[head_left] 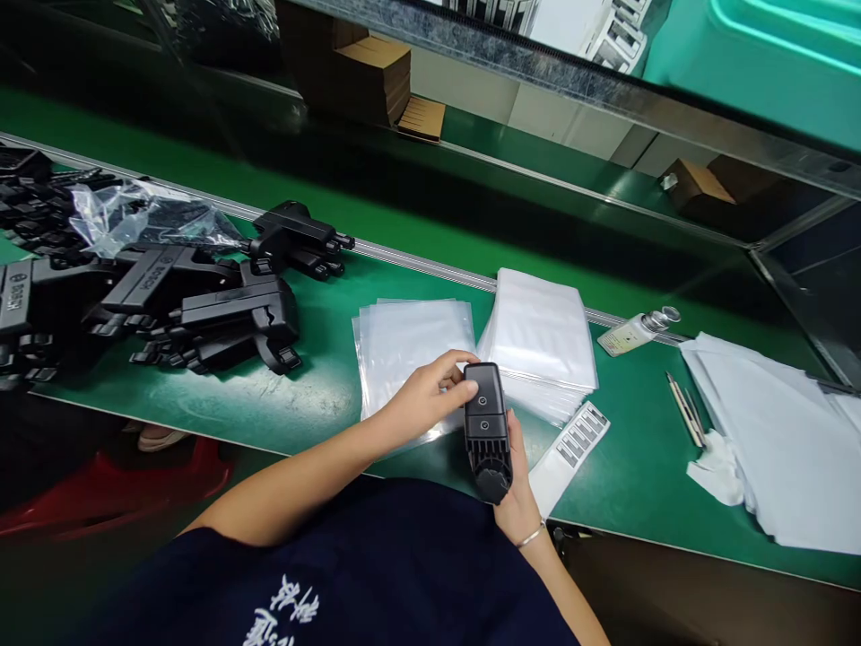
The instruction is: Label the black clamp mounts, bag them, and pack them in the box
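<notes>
Nearest, at lower centre of the frame, a black device (pixel 485 435) stands on end between the hands, its face with two round marks turned upward, probably so that it can be viewed squarely. The right hand (pixel 517 502) closes around its right side and appears to bear the weight; the left hand (pixel 436 392) pinches its top end, thumb on the face, likely to steady it. Just right of them, one label sheet (pixel 579 438) lies on the green bench (pixel 646 475), within easy reach. Behind the hands are two groups of bags: loose clear bags (pixel 417 345), overlapping too much to count, and one thick white stack (pixel 542 323), seemingly piled for taking singly. At right are one bottle (pixel 632 333), seemingly two slim tools (pixel 684 413), one crumpled tissue (pixel 717 468) and uncounted white sheets (pixel 787 440). The black units (pixel 235 314) at left tangle beyond counting. Farther, one green tray (pixel 794 54) fills the upper right.
</notes>
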### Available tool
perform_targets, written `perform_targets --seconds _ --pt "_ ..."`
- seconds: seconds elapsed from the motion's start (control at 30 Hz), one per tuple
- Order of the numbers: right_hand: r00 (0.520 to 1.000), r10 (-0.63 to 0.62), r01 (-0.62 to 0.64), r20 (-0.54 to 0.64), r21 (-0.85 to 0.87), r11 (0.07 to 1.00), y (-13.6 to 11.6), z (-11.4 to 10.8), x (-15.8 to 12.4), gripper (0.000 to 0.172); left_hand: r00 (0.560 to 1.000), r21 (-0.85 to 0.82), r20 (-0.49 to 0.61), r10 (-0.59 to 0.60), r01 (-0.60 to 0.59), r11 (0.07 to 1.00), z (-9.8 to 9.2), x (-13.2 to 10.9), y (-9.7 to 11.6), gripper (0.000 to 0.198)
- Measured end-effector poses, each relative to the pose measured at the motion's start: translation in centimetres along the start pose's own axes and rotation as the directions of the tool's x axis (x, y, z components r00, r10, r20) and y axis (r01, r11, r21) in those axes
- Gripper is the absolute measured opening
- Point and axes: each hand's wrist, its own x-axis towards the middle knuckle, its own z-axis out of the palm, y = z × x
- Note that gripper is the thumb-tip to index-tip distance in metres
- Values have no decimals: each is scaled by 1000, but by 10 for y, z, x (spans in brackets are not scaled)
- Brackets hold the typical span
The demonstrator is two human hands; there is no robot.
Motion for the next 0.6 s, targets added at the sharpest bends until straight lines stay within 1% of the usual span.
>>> perform_targets --seconds 0.03,0.07,0.17,0.2,0.3,0.33,0.4,0.43,0.5,0.53,0.6 --pt "1000 -11 11 -15 -20 1000 3 1 0 59 1000 -28 -20 4 -5 1000 0 3 1 30" --pt "1000 -5 5 -27 0 1000 6 2 0 61 1000 -48 -26 9 -11 999 -1 5 2 26" --pt "999 2 1 -42 66 998 11 0 3 62 999 -71 8 35 -34 997 -7 2 3 27" --pt "998 -4 9 -57 97 995 11 -4 3 61 998 -77 42 47 -43 996 -10 -1 4 34" --pt "994 -18 43 -111 220 975 9 -18 2 50 985 -58 151 84 -76 995 -20 -16 6 74" --pt "994 -21 50 -112 259 964 8 -23 1 47 980 -41 173 95 -89 995 -23 -21 6 79" --pt "996 -29 54 -85 311 949 4 -31 -2 48 978 -28 191 91 -87 996 -28 -27 5 74" --pt "997 -35 56 -71 326 944 2 -34 -3 49 978 -45 195 74 -67 997 -30 -29 4 70" --pt "998 -42 58 -56 339 939 -3 -37 -3 55 977 -138 212 19 11 990 -30 -29 -2 72" --pt "998 -43 59 -53 346 936 -6 -38 -2 59 977 -217 215 -5 53 975 -29 -28 -6 77" --pt "998 -40 53 -46 344 938 -13 -38 1 65 976 -406 209 -55 138 903 -26 -26 -14 84"
